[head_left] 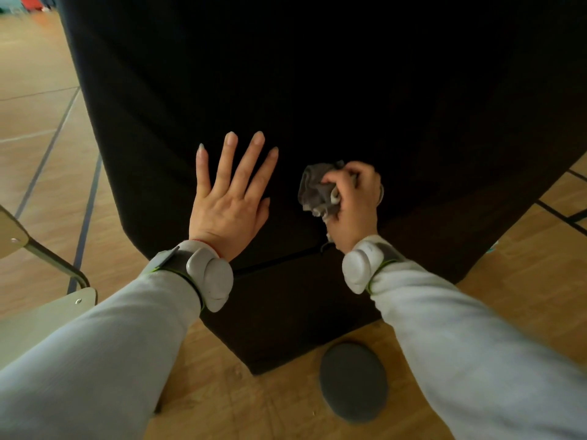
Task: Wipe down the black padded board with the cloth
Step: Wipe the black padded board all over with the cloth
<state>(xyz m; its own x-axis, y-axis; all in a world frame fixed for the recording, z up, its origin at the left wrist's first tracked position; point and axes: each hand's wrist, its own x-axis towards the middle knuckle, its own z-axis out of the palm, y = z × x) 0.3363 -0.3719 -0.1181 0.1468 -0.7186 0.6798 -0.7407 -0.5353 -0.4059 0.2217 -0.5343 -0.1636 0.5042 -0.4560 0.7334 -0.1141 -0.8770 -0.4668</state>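
The black padded board fills most of the view and stands upright in front of me, reaching down to the wooden floor. My left hand lies flat against it with the fingers straight and spread. Just to the right, my right hand grips a crumpled grey cloth and holds it against the board's surface. Both wrists carry grey bands over light sleeves.
A pale chair with a metal frame stands at the left edge. On the wooden floor near my feet lies a round dark grey object. A lower black panel juts out beneath the board.
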